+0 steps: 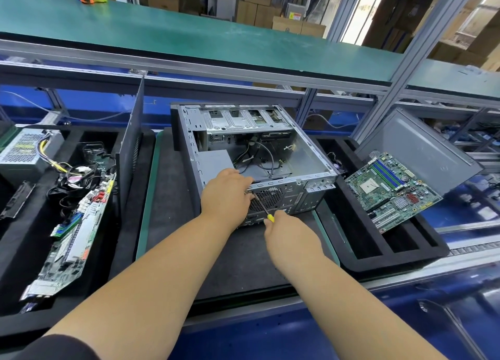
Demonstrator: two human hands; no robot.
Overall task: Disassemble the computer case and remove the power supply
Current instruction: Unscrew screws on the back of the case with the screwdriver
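An open grey computer case (303, 146) lies on its side on a dark mat, rear panel toward me. The grey power supply (215, 161) sits inside at the near left corner, with loose cables behind it. My left hand (227, 197) rests curled over the case's rear edge by the fan grille (270, 197), fingers at the tip of a screwdriver (263, 208). My right hand (286, 235) grips the screwdriver's yellow handle just below the rear panel. The tip meets the panel beside the left fingers.
A black side panel (132, 132) stands upright left of the mat. The left foam tray (27, 251) holds a motherboard (78, 232), another power supply (24, 148) and cables. A right tray carries a green motherboard (392, 189) and a grey case panel (422, 148). A green shelf runs overhead.
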